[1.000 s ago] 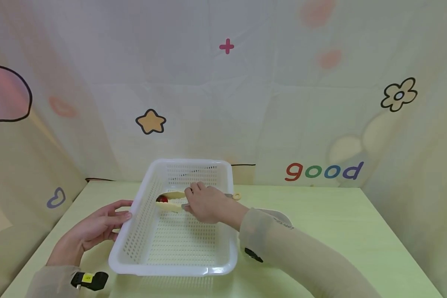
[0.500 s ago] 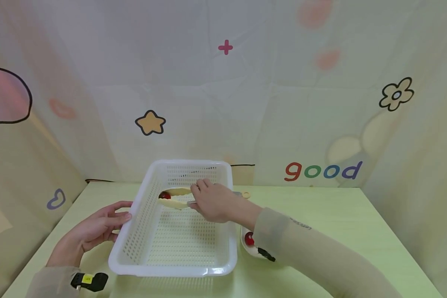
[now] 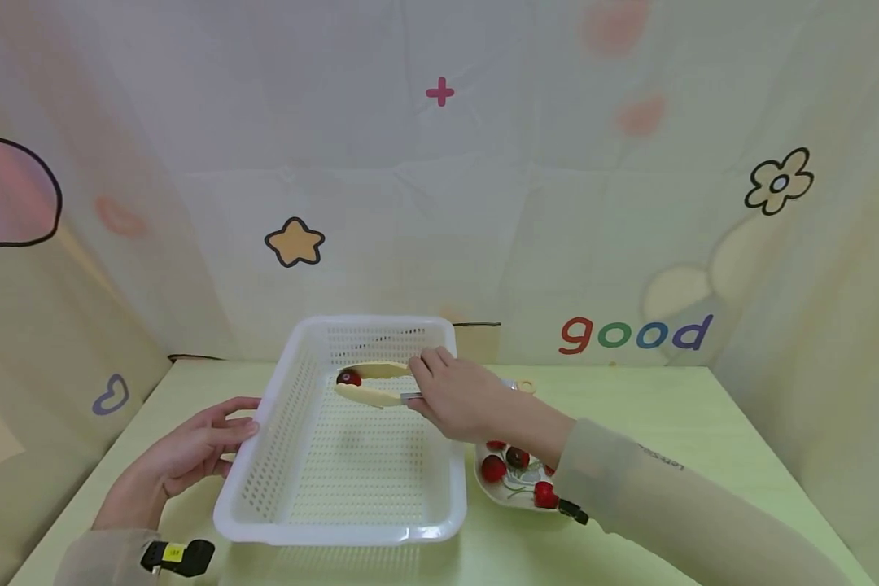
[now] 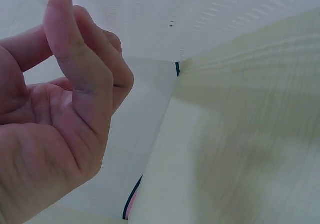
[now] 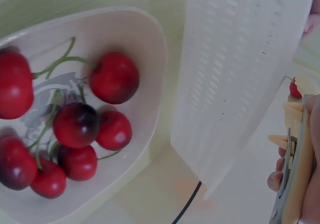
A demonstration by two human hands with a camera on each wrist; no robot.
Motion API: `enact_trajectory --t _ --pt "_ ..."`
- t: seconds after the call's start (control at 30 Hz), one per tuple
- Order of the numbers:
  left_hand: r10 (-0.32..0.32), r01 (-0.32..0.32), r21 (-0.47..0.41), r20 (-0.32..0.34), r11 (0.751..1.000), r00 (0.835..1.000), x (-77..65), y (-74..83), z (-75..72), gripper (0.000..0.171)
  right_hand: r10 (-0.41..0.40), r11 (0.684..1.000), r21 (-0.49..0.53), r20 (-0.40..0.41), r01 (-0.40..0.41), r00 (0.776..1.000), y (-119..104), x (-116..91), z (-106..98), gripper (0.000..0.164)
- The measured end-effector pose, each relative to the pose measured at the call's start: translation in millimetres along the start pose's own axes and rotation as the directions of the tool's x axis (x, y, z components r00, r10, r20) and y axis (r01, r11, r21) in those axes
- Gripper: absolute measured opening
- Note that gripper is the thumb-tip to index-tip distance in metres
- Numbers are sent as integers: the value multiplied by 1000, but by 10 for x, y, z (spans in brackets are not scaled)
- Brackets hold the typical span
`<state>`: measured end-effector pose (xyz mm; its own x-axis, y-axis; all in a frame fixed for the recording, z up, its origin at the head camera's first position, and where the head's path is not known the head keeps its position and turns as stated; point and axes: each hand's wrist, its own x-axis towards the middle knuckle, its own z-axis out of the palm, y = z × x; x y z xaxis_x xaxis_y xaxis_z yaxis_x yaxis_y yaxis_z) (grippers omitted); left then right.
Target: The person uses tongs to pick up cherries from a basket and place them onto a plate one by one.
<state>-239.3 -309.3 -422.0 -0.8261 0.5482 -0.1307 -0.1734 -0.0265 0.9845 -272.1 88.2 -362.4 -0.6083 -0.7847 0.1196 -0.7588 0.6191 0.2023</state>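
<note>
My right hand grips a pair of cream-tipped food tongs over the white perforated basket. Between the tong tips sits a dark red cherry, above the basket's far half. The tongs' handle passes under my palm, its ring end showing beyond the wrist. On the other side, my left hand holds the basket's left rim, thumb at the edge; in the left wrist view its fingers are bent beside the basket wall. Close under my right forearm stands a white dish with several red cherries on green stems.
The basket and dish stand side by side on a pale green table. A printed curtain hangs right behind the table's back edge. My right sleeve overlaps part of the dish in the head view.
My right hand has moved right with the tongs, and the cherry between the tips has shifted right too. More of the cherry dish shows. My left hand stays on the rim.
</note>
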Motion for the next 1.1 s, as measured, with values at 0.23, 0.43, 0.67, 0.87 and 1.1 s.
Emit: enact_trajectory --t 0.23,0.43,0.67,0.87,1.1 --pt "-7 8 24 -35 1000 999 5 37 17 29 50 997 65 -23 -49 998 146 -242 -66 46" --pt "-26 32 67 -93 997 995 1 63 54 40 97 990 111 -62 -89 993 299 -464 -61 50" --pt "-35 55 131 -148 990 988 4 79 110 56 179 972 169 -94 -162 979 428 -783 -75 50" --pt "-38 67 165 -175 984 984 3 85 149 59 259 950 201 -69 -241 963 503 -1092 11 48" --pt "-39 77 189 -199 979 979 -12 100 164 60 330 923 223 -41 -313 943 535 -1420 148 48"
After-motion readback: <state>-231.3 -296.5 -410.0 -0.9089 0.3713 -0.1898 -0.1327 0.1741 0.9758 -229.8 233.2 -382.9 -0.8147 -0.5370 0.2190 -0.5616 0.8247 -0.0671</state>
